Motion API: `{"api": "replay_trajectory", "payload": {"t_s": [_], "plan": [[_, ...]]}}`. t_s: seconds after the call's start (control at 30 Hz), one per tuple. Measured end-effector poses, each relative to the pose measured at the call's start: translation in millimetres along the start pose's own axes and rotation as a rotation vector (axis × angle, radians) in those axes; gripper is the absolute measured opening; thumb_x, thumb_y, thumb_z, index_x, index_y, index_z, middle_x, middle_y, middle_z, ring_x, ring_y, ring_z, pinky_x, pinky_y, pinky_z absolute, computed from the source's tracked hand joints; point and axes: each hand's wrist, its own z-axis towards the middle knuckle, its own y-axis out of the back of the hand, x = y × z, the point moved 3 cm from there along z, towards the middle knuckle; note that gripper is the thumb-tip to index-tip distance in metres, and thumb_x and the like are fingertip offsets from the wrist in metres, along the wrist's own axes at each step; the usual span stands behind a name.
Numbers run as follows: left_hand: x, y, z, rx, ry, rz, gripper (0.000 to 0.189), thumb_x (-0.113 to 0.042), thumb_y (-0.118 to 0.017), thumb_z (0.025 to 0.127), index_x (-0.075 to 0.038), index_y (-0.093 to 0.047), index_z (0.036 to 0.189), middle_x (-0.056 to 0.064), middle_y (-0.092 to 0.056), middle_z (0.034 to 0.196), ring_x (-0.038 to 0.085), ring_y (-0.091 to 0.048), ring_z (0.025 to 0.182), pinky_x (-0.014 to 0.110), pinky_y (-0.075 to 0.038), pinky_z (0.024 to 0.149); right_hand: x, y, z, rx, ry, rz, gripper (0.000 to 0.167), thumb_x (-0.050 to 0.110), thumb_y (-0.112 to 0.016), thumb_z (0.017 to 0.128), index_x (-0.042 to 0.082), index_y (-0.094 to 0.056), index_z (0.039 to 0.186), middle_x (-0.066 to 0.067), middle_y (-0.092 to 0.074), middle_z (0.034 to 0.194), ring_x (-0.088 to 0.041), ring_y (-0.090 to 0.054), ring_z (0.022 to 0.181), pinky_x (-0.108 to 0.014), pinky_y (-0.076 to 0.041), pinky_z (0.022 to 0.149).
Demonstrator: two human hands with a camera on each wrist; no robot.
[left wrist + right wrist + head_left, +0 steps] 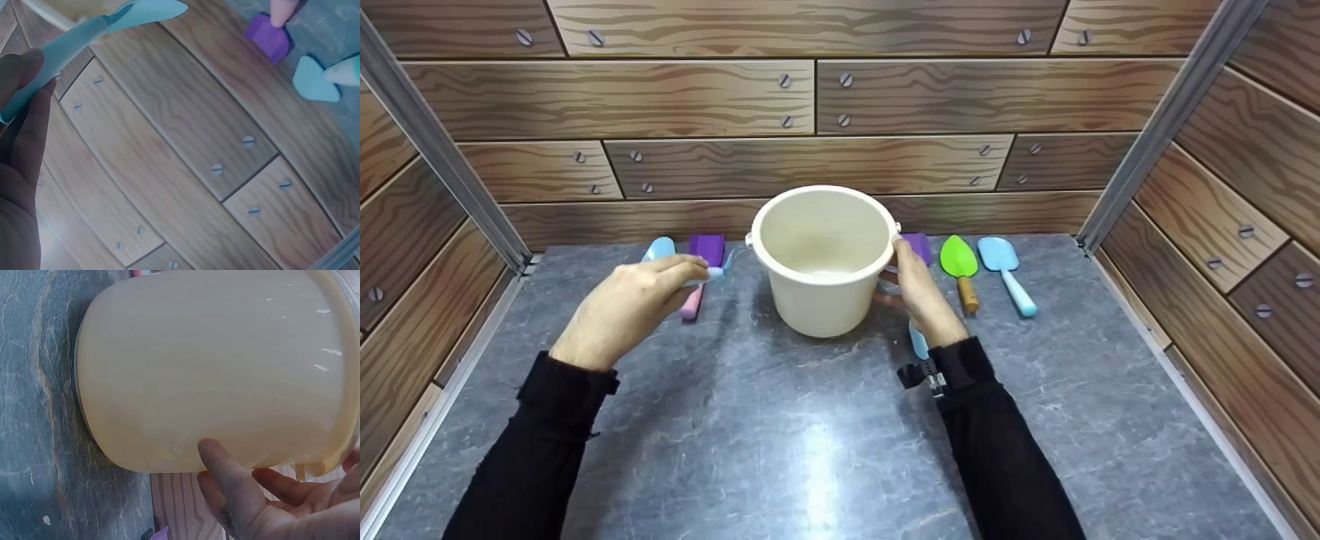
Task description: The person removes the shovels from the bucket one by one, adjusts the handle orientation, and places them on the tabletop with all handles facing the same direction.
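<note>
A cream bucket (819, 304) stands upright at the back middle of the grey surface. My right hand (924, 296) is at its right side; in the right wrist view the fingers (216, 453) lie fairly straight against the bucket wall (214, 371). To the left of the bucket, my left hand (634, 300) is raised and pinches the handle of a light-blue toy trowel (73, 45) between thumb and fingers. Its blade points toward the bucket, apart from the rim in the head view. The bucket's inside shows no contents.
Behind the left hand lie a light-blue tool (661, 247) and a purple shovel (706, 247) with a pink handle. Right of the bucket are a partly hidden purple tool (917, 246), a green trowel (958, 257), a light-blue shovel (1008, 274) and a light-blue piece (918, 341). Wood-patterned walls enclose three sides.
</note>
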Motion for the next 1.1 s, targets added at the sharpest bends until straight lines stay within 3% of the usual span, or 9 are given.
{"api": "replay_trajectory", "payload": {"t_s": [0.33, 0.77, 1.1], "plan": [[4.0, -24.9, -12.9, 0.107, 0.008, -0.002, 0.036, 0.004, -0.093, 0.092, -0.007, -0.082, 0.125, 0.007, -0.087, 0.123, 0.028, -0.087, 0.117, 0.038, -0.073, 0.099, 0.2, -0.3, -1.5, 0.0, -0.005, -0.006, 0.071, 0.051, -0.027, 0.125, 0.008, -0.045, 0.178, -0.026, -0.049, 0.178, -0.048, -0.051, 0.168, -0.068, -0.051, 0.134], [3.8, -45.0, -22.5, 0.132, -0.042, 0.087, 0.033, 0.006, -0.095, 0.091, -0.006, -0.086, 0.12, 0.006, -0.089, 0.118, 0.025, -0.088, 0.114, 0.038, -0.072, 0.101, 1.0, -1.0, -1.3, -0.005, -0.009, -0.007, 0.07, 0.05, -0.026, 0.124, 0.007, -0.048, 0.175, -0.024, -0.049, 0.178, -0.048, -0.052, 0.166, -0.071, -0.051, 0.132], [-0.2, -55.7, -30.2, 0.186, -0.015, -0.032, 0.033, 0.011, -0.09, 0.093, -0.006, -0.086, 0.121, 0.008, -0.09, 0.119, 0.029, -0.089, 0.11, 0.038, -0.074, 0.095, -0.1, 0.1, 0.1, -0.007, -0.005, -0.008, 0.071, 0.05, -0.025, 0.125, 0.007, -0.046, 0.177, -0.025, -0.049, 0.178, -0.048, -0.052, 0.167, -0.071, -0.052, 0.132]]}}
